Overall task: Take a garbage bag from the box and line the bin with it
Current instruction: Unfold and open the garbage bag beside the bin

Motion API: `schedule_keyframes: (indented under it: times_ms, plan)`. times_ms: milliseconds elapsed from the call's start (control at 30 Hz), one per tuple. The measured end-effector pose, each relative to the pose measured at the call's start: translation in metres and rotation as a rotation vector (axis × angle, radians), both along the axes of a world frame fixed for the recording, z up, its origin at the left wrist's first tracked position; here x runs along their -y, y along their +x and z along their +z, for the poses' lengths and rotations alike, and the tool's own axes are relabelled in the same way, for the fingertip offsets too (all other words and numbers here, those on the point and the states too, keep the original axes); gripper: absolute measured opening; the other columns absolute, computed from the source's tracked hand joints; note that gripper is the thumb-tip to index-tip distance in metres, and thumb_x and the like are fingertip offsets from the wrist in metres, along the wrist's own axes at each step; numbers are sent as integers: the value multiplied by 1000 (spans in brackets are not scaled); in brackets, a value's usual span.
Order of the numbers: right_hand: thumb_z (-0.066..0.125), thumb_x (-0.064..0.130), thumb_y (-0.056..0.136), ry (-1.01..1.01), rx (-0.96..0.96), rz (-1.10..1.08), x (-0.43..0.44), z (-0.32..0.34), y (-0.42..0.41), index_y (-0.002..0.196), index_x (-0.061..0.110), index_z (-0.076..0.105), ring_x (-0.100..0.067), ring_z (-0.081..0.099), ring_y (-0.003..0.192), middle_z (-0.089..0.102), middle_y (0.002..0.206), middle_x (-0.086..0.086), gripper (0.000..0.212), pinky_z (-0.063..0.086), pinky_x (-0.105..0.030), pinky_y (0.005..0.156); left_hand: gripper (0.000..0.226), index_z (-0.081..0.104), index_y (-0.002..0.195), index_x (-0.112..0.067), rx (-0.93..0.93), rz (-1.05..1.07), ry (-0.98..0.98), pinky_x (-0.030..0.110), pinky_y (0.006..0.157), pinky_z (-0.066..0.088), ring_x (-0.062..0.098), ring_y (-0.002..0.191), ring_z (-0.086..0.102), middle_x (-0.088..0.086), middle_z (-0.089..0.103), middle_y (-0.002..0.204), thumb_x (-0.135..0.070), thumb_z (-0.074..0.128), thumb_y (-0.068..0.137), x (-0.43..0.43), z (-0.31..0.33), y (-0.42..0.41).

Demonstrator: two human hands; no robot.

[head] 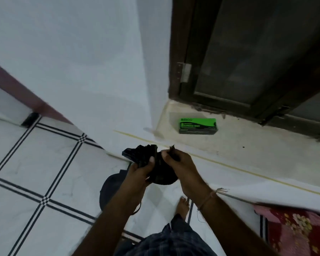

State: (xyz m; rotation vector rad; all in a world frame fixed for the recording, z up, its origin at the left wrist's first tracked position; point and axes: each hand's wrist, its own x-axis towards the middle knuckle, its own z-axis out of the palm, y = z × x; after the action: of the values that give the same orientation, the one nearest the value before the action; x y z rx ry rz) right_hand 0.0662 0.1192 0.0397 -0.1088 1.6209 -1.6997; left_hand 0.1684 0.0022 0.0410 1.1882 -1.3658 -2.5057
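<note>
The tiled floor (44, 163), white with dark double lines, spreads below and to the left of the grip. Above and to the right of the grip, a dark-framed window (257, 52) stands over a pale sill (248, 145). On that sill, well apart from the grip and up to its right, lies the green box (197, 126) of garbage bags. Just below the grip, partly hidden by the left forearm, a dark round bin (110, 191) sits on the floor. The black garbage bag (146, 159), crumpled, is in the grip itself: the left hand (139, 172) closes on its bunched middle, thumb on top, and the right hand (179, 163) pinches its upper edge. A thin thread band (207, 197) circles the right wrist.
</note>
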Motion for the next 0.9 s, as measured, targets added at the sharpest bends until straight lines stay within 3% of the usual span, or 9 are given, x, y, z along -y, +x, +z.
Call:
schedule_keyframes:
  times_ms: [100,200,300,367,433,533,600,667,900]
  plan:
    - [70,22,97,84,-59,-34,35,-8,42,99,-2,74,-38,74,100,77,100,-24,24,60,-48,91,34,58,138,-8,31,92,130,54,103,51,36,121,66,20,70,129,-13,52,104,41,-14,46]
    - [71,23,96,102,-80,-70,73,-16,88,98,1,73,-32,75,96,77,98,-21,21,60,-44,88,31,62,128,-14,57,138,251,49,89,58,37,111,69,20,72,121,-1,46,105,76,-20,94]
    - [70,21,97,95,-56,-114,115,-21,151,103,-1,71,-25,71,89,74,91,-13,23,58,-37,81,30,64,120,-9,95,64,324,41,71,63,31,87,76,19,77,102,4,45,101,126,-26,160]
    - [69,17,97,102,-48,-156,136,-18,191,104,-5,70,-23,70,87,73,90,-13,22,58,-33,77,28,63,123,-4,73,-60,275,37,68,63,25,81,78,20,77,106,0,51,99,154,-18,200]
    - [70,13,97,125,-67,-161,153,-12,229,102,-6,71,-27,74,87,75,89,-16,20,60,-32,75,38,54,134,-14,2,-120,157,31,65,63,14,85,79,14,71,124,-11,63,97,174,-9,233]
    - [71,17,96,148,-75,-112,176,-1,272,103,-5,72,-40,75,99,76,100,-26,23,60,-44,87,51,44,138,-30,-49,-231,-81,19,69,60,-4,92,74,-4,68,126,-31,68,94,195,1,267]
    - [69,20,98,100,-45,-89,185,8,291,107,-5,72,-38,75,101,76,104,-26,26,61,-43,88,49,59,136,-22,-17,-355,-145,27,86,60,7,103,75,-1,75,121,-39,70,91,201,8,279]
    - [67,17,99,19,13,-99,187,18,303,111,-6,70,-30,76,95,77,102,-20,27,61,-35,82,44,69,127,-12,6,-334,-145,37,95,59,20,104,76,7,79,112,-36,72,90,205,8,287]
    - [68,6,95,-61,192,-151,175,31,338,122,-4,68,-26,77,95,77,113,-21,29,62,-29,74,25,72,116,-18,-52,-61,-242,28,69,59,18,95,78,3,80,105,-33,66,97,203,7,318]
